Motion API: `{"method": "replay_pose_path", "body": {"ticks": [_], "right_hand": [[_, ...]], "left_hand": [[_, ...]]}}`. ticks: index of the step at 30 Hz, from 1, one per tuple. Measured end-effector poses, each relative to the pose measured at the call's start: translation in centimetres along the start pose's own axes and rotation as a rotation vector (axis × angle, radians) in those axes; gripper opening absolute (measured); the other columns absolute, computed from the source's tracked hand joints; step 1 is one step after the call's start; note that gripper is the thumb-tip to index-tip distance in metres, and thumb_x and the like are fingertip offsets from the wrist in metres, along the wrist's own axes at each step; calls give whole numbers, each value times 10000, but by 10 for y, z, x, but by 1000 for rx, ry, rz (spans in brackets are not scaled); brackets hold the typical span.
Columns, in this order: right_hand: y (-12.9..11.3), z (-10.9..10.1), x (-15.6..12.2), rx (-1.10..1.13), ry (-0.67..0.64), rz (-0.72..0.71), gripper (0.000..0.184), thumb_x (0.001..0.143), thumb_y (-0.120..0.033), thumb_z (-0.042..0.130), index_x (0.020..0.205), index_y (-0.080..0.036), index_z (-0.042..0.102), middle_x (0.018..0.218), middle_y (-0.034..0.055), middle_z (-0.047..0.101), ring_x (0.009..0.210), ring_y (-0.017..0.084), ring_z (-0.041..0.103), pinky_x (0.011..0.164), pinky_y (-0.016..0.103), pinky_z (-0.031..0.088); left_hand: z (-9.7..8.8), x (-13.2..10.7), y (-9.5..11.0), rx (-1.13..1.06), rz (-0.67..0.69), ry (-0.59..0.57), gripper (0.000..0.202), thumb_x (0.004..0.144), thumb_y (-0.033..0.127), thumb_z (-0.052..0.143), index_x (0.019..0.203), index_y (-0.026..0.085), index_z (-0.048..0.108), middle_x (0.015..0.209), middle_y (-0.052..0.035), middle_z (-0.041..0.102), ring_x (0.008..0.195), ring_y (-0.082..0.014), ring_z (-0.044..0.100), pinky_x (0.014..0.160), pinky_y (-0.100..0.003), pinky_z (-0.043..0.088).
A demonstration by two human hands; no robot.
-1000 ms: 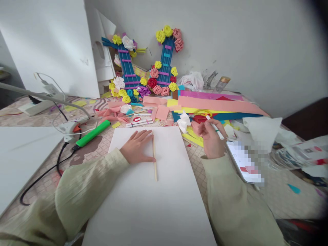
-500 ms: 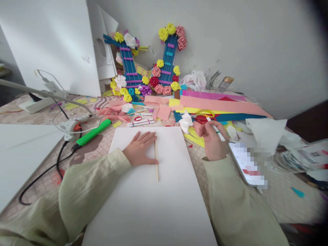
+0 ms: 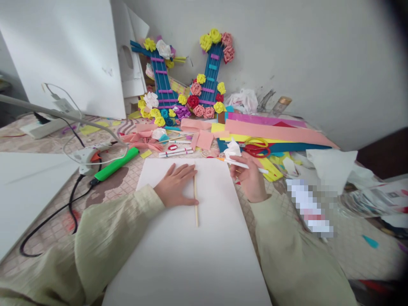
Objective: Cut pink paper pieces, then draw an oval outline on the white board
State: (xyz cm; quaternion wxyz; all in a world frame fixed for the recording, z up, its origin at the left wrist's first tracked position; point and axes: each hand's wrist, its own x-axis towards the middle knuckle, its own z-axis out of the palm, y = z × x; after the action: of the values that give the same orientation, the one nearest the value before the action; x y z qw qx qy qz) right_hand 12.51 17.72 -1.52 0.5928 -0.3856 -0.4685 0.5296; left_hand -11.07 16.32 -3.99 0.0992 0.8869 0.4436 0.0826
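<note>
My left hand (image 3: 176,185) lies flat with fingers apart on a white board (image 3: 188,259). Its fingertips and thumb tip touch a thin wooden stick (image 3: 196,199), which lies lengthwise on the board. Over the board's upper right edge, my right hand (image 3: 251,178) is closed around a slim white marker (image 3: 245,164). The marker's orange end points left, toward the stick. Just behind the right hand are a crumpled white tissue (image 3: 232,148) and scissors (image 3: 257,146) with red and yellow handles.
Two blue paper guitars (image 3: 209,76) with paper flowers lean at the wall. Beyond the board lie several white markers (image 3: 176,152) and coloured paper strips (image 3: 274,129). A green glue gun (image 3: 117,164) with its cable is at left, a phone (image 3: 308,208) at right.
My right hand has moved left and closer to the board, turning the white marker so its orange end points left. My left hand stays on the stick.
</note>
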Motion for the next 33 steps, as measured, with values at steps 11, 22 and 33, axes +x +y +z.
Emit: {"method": "replay_pose_path", "body": {"ticks": [11, 22, 33], "right_hand": [[-2, 16, 18, 60, 122, -56, 69, 659, -246, 577, 694, -203, 536, 434, -73, 423, 389, 79, 408, 365, 199, 289], [28, 22, 11, -30, 51, 78, 134, 669, -220, 596, 595, -180, 491, 423, -60, 466, 367, 76, 435, 343, 192, 306], [38, 27, 1, -246, -59, 120, 119, 673, -233, 632, 645, -169, 536, 461, -42, 558, 401, 93, 501, 412, 214, 410]], "left_hand": [[3, 0, -1, -53, 10, 26, 918, 605, 732, 454, 1329, 188, 300, 1420, -88, 262, 1292, -298, 210, 1048, -519, 70], [4, 0, -2, -42, 1, 25, 928, 603, 746, 432, 1335, 194, 291, 1422, -84, 260, 1293, -292, 210, 1056, -490, 56], [5, 1, -2, -32, 0, 19, 949, 607, 760, 404, 1345, 179, 269, 1430, -59, 239, 1297, -277, 203, 1059, -486, 46]]}}
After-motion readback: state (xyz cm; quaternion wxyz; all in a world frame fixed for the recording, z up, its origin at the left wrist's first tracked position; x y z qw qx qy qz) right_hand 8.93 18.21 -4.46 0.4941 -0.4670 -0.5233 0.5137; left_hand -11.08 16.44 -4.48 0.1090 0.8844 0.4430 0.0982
